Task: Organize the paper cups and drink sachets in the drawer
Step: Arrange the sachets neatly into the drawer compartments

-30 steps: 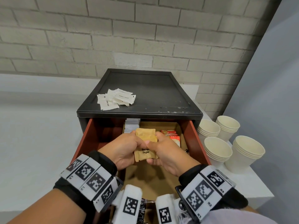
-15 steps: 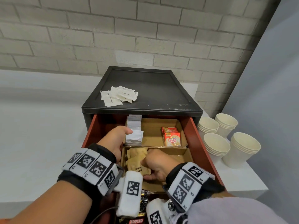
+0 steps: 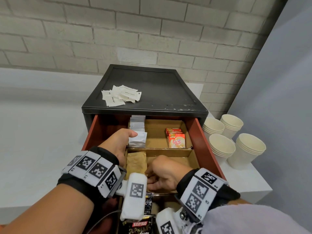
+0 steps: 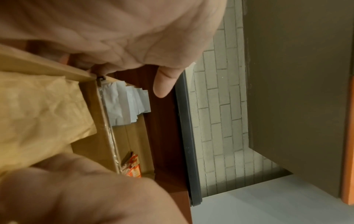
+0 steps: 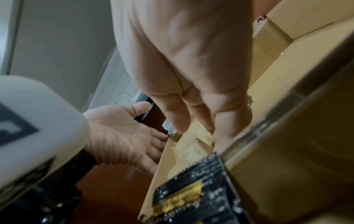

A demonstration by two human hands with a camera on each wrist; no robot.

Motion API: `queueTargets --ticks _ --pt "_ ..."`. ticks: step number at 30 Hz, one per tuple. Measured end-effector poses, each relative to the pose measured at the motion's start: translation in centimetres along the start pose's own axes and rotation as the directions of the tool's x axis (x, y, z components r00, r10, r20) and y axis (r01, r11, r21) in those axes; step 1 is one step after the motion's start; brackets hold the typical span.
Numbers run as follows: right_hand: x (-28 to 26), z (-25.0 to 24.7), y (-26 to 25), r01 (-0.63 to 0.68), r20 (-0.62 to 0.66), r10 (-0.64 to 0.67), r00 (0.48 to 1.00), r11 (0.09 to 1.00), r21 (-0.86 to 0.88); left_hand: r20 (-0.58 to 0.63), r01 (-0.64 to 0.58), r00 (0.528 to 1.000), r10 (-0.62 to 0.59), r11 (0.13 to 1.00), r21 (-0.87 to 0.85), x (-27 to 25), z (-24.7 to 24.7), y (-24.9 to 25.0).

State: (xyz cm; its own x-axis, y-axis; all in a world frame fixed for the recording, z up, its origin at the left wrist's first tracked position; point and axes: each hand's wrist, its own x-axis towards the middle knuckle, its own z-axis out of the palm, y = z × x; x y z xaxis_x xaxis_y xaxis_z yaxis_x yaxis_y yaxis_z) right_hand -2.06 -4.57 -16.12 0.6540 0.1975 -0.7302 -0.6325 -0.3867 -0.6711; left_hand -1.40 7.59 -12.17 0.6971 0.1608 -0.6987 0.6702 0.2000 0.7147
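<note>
Item: open drawer (image 3: 205,144) holding a cardboard divider tray (image 3: 192,150), sorting in progress. Brown sugar sachets (image 3: 136,162) are stood in the left of the middle compartment; white sachets (image 3: 137,135) are filed in the rear left compartment, orange creamer sachets (image 3: 176,141) in the rear right, and black coffee sachets (image 3: 140,227) at the front. The right hand (image 3: 162,174) is lowered into the middle compartment, fingers extended against the brown sachets, nothing grasped. The left hand (image 3: 118,142) is rested on the tray's left edge, palm open and relaxed, nothing held. Outstanding: loose white sachets (image 3: 120,95) on the cabinet top (image 3: 160,92); paper cups (image 3: 234,142) stacked outside, right of the drawer. Risks noted: the brown row may be toppled or creased if pressed too hard; the light tray may be shifted if not steadied; the nearby cup stacks may be knocked by a careless reach.
</note>
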Motion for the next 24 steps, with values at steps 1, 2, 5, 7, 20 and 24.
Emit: queueTargets --ticks 1,2,5,7,20,24 --pt "-0.1 0.1 -0.1 0.005 -0.007 -0.005 1.000 1.000 0.004 -0.002 -0.006 1.000 0.006 1.000 0.023 0.0 0.0 0.0" --pt "-0.2 0.0 -0.2 0.013 -0.031 -0.014 0.999 1.000 -0.019 -0.002 -0.005 1.000 0.005 0.999 0.033 -0.1 0.0 0.0" --pt "0.1 -0.9 -0.2 0.035 -0.111 -0.041 0.993 0.998 -0.054 0.002 0.003 1.000 -0.003 1.000 0.007 0.0 -0.1 0.0" --pt "0.4 -0.8 -0.1 0.042 -0.049 -0.044 0.998 0.998 -0.050 0.007 -0.004 1.000 0.004 1.000 0.000 -0.2 0.0 0.0" --pt "-4.9 -1.6 -8.3 0.578 -0.074 -0.725 0.685 0.602 -0.550 -0.121 -0.333 0.942 0.314 0.818 -0.469 -2.7 -0.9 1.5" --pt "-4.6 -0.4 -13.8 0.537 0.017 -0.793 0.608 0.396 -0.744 -0.083 -0.323 0.930 0.357 0.690 -0.648 -2.1 -2.3 1.9"
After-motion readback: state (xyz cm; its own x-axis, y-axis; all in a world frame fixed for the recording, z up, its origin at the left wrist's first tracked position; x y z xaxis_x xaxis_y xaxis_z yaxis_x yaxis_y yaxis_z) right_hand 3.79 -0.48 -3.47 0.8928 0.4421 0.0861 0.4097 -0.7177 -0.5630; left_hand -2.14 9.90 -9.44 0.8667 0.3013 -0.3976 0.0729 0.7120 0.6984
